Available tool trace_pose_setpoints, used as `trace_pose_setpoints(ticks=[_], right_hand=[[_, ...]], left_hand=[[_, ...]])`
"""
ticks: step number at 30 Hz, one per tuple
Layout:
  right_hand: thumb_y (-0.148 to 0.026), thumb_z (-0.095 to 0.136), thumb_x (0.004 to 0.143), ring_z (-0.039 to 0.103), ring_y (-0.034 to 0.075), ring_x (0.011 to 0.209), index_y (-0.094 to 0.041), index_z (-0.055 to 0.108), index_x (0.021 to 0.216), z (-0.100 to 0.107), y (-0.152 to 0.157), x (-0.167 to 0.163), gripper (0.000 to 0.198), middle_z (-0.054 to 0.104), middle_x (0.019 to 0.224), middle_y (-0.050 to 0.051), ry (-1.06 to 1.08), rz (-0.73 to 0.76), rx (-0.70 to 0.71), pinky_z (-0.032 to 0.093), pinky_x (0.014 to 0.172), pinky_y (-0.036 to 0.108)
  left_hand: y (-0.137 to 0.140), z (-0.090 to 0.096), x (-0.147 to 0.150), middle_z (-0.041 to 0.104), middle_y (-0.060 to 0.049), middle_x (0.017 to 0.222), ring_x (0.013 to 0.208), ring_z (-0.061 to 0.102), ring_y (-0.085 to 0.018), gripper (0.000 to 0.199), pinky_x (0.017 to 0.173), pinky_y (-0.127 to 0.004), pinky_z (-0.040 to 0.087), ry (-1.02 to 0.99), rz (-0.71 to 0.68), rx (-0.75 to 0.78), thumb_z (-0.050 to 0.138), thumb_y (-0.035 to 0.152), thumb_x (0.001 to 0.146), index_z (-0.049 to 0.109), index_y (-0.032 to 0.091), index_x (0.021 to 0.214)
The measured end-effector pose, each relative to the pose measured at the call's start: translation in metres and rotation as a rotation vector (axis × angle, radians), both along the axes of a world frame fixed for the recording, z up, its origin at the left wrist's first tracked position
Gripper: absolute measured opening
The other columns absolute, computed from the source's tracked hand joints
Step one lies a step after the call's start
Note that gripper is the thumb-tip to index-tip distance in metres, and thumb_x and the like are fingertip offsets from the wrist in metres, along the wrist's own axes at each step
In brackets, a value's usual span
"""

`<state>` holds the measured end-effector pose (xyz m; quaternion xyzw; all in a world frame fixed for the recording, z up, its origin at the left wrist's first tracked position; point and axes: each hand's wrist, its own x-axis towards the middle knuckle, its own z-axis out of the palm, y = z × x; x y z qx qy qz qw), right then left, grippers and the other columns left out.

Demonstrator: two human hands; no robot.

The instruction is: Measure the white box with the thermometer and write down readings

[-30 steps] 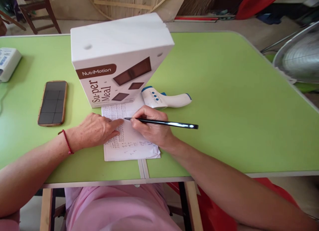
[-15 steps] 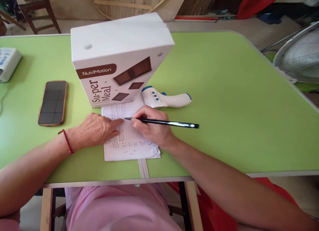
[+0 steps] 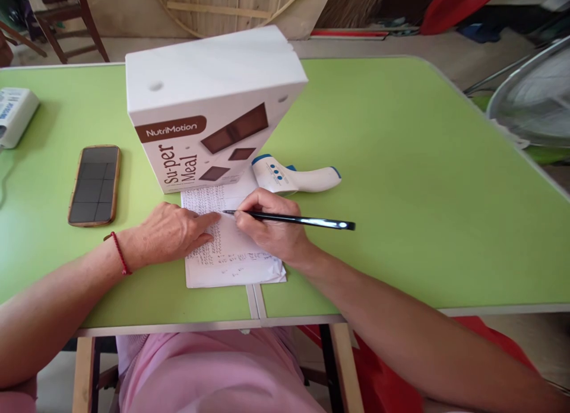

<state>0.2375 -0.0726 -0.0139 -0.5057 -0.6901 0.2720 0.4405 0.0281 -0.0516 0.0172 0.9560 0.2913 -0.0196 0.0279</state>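
Observation:
My right hand (image 3: 271,223) pinches a black pen (image 3: 318,222), its tip against a sheet of paper (image 3: 240,275) covered in small handwriting. On the sheet's left side rests my left hand (image 3: 178,232), index finger stretched out close to the pen tip and thumb apart from it. Nothing is held in that hand. A tall white NutriMotion box (image 3: 214,74) stands upright at the paper's far edge. Just beyond my right hand, a white and blue infrared thermometer (image 3: 294,176) lies on its side. Part of the writing is hidden under my hands.
A phone in a brown case (image 3: 94,185) lies left of the box on the green table (image 3: 401,163). A white power strip (image 3: 15,116) sits at the far left edge. Off the table's right side stands a fan (image 3: 534,98). A wooden chair (image 3: 66,21) is behind.
Both hands and the pen hold almost the same place. The whole view has shifted very slightly; nothing was picked up or let go.

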Motion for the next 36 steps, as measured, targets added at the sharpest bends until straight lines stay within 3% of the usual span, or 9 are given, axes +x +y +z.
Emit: trace_pose_setpoints(ticks=[18,29,36], right_hand=[[-0.02,0.056,0.071,0.046,0.01,0.045,-0.024,0.048,0.061,-0.002,-0.0001,0.0007,0.013,0.052,0.05,-0.006,-0.005,0.005,0.012,0.037,0.043,0.023],[-0.015,0.057,0.073,0.046,0.01,0.044,-0.023,0.049,0.062,-0.0033,0.0001,0.0039,0.016,0.052,0.05,-0.006,-0.007,-0.036,0.106,0.037,0.044,0.024],[-0.014,0.058,0.073,0.047,0.009,0.045,-0.023,0.049,0.062,-0.0035,0.0001,0.0039,0.016,0.052,0.051,-0.006,-0.01,-0.013,0.078,0.038,0.043,0.023]], left_hand=[[-0.0006,0.0017,0.0001,0.073,-0.005,0.072,0.055,0.066,-0.019,0.029,0.044,-0.026,0.029,0.026,0.008,-0.005,0.054,0.033,0.097,0.062,0.016,0.12],[-0.0005,0.0022,0.0007,0.074,-0.005,0.073,0.056,0.067,-0.02,0.031,0.043,-0.026,0.029,0.036,0.01,-0.004,0.055,0.034,0.097,0.063,0.016,0.121],[-0.0008,0.0008,0.0001,0.073,-0.004,0.071,0.054,0.066,-0.019,0.03,0.043,-0.027,0.03,0.007,-0.001,0.018,0.054,0.034,0.097,0.062,0.016,0.12]])
